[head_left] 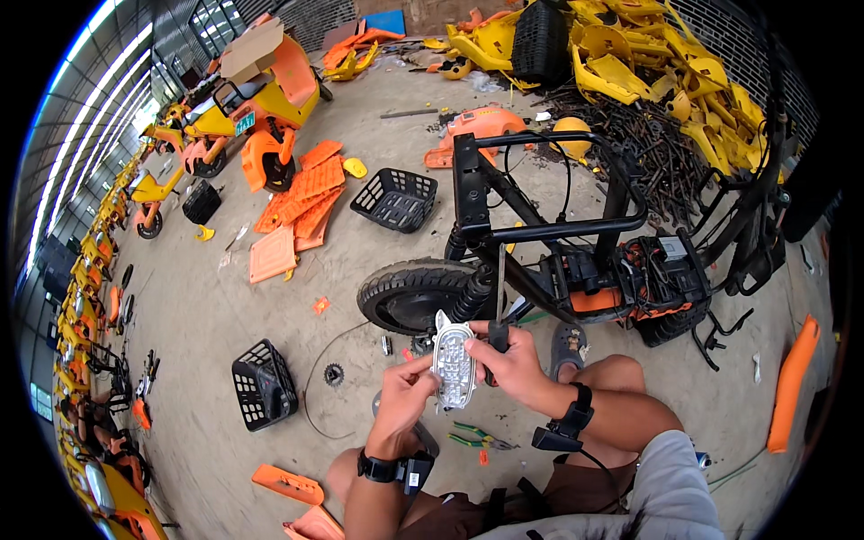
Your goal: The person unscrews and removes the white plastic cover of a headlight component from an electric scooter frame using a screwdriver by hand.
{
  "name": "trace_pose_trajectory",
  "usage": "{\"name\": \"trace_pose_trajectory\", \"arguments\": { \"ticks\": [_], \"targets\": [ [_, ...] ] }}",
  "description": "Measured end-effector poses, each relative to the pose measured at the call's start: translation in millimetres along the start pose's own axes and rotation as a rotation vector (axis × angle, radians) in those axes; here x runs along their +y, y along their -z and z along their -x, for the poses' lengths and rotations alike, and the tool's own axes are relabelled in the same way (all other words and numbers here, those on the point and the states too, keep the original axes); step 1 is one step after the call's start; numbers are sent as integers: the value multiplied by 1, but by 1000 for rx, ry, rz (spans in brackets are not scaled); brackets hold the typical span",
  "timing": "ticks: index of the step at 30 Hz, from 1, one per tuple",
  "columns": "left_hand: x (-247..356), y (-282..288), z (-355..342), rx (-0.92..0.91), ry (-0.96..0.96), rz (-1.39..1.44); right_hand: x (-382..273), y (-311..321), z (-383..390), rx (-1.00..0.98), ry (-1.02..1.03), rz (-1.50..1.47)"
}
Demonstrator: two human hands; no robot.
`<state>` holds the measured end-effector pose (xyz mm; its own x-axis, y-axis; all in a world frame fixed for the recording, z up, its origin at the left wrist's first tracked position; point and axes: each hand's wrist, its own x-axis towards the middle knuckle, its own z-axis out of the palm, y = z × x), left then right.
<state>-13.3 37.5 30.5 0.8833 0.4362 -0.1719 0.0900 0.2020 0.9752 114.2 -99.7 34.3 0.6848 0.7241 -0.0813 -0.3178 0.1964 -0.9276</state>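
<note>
Bright, even daylight from windows [99, 108] at left, soft shadows, sharp centre, heavy fisheye bending, black corners.

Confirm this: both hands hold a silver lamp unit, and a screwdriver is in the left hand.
Not quite. The head view shows the screwdriver in the right hand, not the left. Both hands do hold the silver lamp unit; the left hand grips its lower edge.

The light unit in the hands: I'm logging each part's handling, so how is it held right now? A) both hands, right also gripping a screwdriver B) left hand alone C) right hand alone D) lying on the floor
A: the left hand and right hand both grip the silvery light unit, and the right also holds a black-handled screwdriver.
</note>
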Motion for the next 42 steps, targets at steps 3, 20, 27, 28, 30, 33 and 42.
{"name": "trace_pose_trajectory", "arguments": {
  "ticks": [3, 20, 27, 28, 30, 33, 42],
  "targets": [
    [4, -3, 0, 8, 11, -22, -1, 0, -1, -5, -7, -15],
    [9, 3, 3, -55, 7, -38, 3, -3, 0, 8, 17, 46],
    [5, 4, -2, -68, 5, -14, 8, -1, -5, 20, 35, 28],
    [8, 3, -1, -80, -17, -44, 8, 3, -6, -4, 13, 39],
    [14, 0, -1, -80, -3, -41, 10, 3, -6, 12, 38, 17],
    [6, 7, 1, -69, 27, -63, 8, -5, -5, 49, 1, 43],
    [-7, 6, -8, -143, -116, 13, 14, -1, -5, 94, 51, -1]
  ]
}}
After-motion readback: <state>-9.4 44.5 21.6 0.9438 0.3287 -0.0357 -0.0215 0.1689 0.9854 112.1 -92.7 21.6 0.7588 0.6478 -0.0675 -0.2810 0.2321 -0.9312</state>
